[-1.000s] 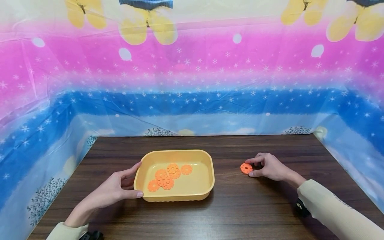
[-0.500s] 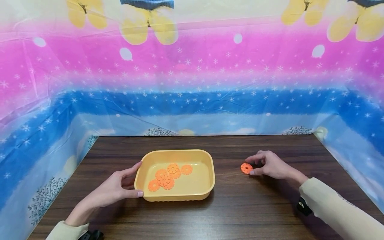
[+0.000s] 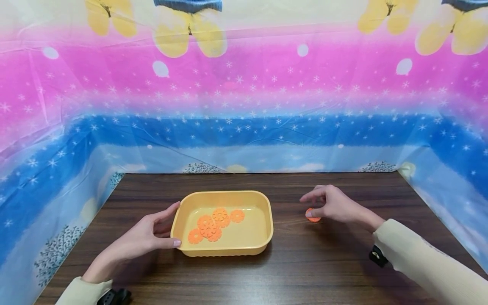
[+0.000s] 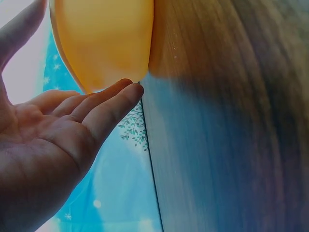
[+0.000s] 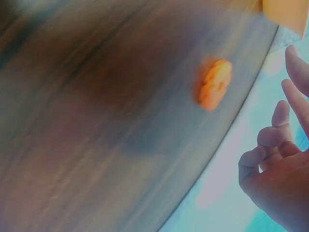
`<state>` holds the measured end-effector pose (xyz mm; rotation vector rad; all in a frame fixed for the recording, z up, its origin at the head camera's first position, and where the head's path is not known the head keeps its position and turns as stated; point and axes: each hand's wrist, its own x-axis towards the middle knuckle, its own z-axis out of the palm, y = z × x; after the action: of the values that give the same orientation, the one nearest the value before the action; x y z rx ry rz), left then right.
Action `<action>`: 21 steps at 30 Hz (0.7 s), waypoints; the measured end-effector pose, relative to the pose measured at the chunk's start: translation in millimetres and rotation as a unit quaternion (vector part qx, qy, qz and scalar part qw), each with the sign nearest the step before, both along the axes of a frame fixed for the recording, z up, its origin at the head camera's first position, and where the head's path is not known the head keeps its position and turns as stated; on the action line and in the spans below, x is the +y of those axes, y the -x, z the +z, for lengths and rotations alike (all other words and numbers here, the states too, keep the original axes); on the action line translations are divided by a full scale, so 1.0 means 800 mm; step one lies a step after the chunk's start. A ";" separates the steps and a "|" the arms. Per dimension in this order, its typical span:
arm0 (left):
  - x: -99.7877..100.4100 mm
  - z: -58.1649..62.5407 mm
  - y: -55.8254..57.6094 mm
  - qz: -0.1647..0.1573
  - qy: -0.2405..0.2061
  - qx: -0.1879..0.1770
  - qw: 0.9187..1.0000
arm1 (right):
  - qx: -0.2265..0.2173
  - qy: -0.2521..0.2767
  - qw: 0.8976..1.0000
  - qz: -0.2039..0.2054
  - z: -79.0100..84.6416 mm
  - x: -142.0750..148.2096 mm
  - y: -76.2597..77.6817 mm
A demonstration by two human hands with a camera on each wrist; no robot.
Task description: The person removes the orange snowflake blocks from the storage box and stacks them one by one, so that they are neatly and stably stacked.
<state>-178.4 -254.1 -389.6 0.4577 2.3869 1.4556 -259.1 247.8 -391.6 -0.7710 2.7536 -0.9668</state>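
My left hand [image 3: 139,237] rests at the left end of a yellow plastic tray [image 3: 263,245], thumb by the front corner and straight fingers by the back corner; in the left wrist view the fingertips meet the tray's end [image 4: 108,43]. Several orange notched discs [image 3: 237,216] lie inside, some overlapping. To the right of the tray, another orange notched disc [image 3: 314,219] lies on the table, partly hidden by my right thumb. My right hand [image 3: 339,205] hovers over it, thumb and fingers apart. The right wrist view shows that disc [image 5: 216,84] blurred and apart from the hand.
Beneath everything is a dark wood-grain table [image 3: 282,275]. A printed cloth [image 3: 244,131] hangs along its back edge and both sides. Each wrist wears a black band, such as the right wristband [image 3: 378,256].
My right hand has let go of the orange disc and risen slightly up and to the left, leaving it on the table. The tray and its discs have stayed put.
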 end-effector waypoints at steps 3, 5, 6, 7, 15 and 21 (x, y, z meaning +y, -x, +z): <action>0.001 -0.001 0.002 -0.004 0.003 0.005 1.000 | 0.006 -0.011 1.000 0.007 0.008 -0.016 -0.002; 0.000 -0.002 0.003 -0.011 -0.001 0.005 1.000 | 0.008 -0.013 1.000 0.014 0.013 -0.026 -0.003; 0.000 -0.003 0.004 -0.014 -0.003 0.005 1.000 | 0.008 -0.013 1.000 0.017 0.015 -0.031 -0.003; 0.000 -0.003 0.004 -0.017 -0.005 0.004 1.000 | 0.007 -0.012 1.000 0.020 0.017 -0.036 -0.004; -0.002 -0.005 0.005 -0.024 -0.005 0.004 1.000 | 0.029 -0.010 0.998 0.060 0.032 -0.070 -0.005; -0.003 -0.005 0.006 -0.028 -0.007 0.010 1.000 | 0.043 -0.010 0.995 0.094 0.041 -0.091 -0.004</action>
<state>-183.3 -256.1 -394.0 0.5421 2.3602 1.4516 -255.8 174.9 -359.1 -1.0706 2.6949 -0.8884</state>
